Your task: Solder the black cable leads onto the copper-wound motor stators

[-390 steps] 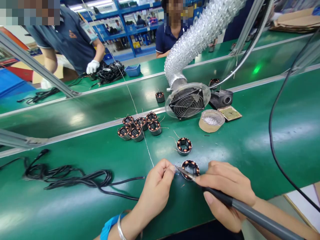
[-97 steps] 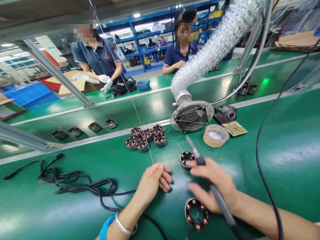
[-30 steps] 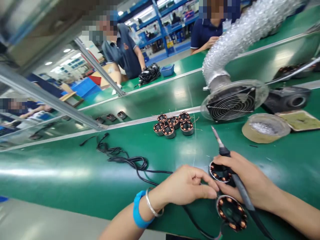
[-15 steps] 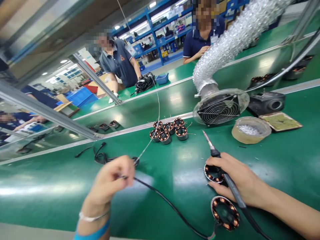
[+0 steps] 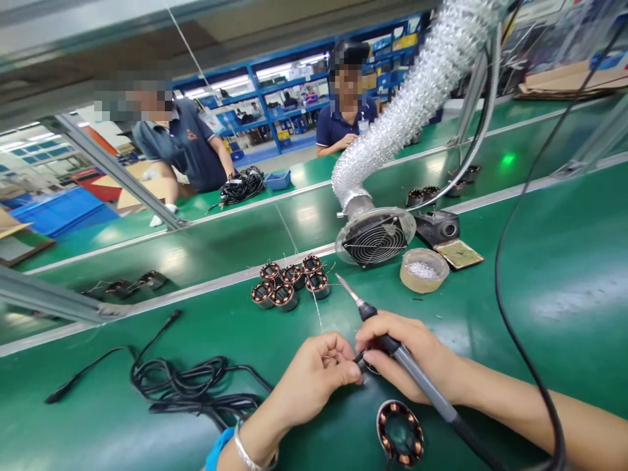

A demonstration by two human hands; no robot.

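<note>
My right hand (image 5: 407, 353) is wrapped round a soldering iron (image 5: 424, 379), its bare tip pointing up and to the left. My left hand (image 5: 321, 369) is closed close beside it, fingertips pinching a short dark piece that looks like the black cable (image 5: 360, 358). The fingers of both hands nearly meet there. A copper-wound stator (image 5: 373, 367) shows only by its rim beneath my right fingers. Another stator ring (image 5: 400, 433) lies on the green bench just below the hands. Thin solder wire (image 5: 318, 307) runs down toward my left hand, its lower end hidden.
Several copper-wound stators (image 5: 283, 297) stand grouped ahead. Behind are a fume fan (image 5: 375, 241) with a foil duct (image 5: 392, 104), a round tub (image 5: 424, 278) and a sponge tray (image 5: 458, 254). Coiled black power cords (image 5: 191, 379) lie left; a cable (image 5: 503, 288) hangs right. Two co-workers stand across the bench.
My left hand has moved right to meet my right hand and come lower. The soldering iron stays in my right hand. The view has turned to the right, showing more of the coiled cords.
</note>
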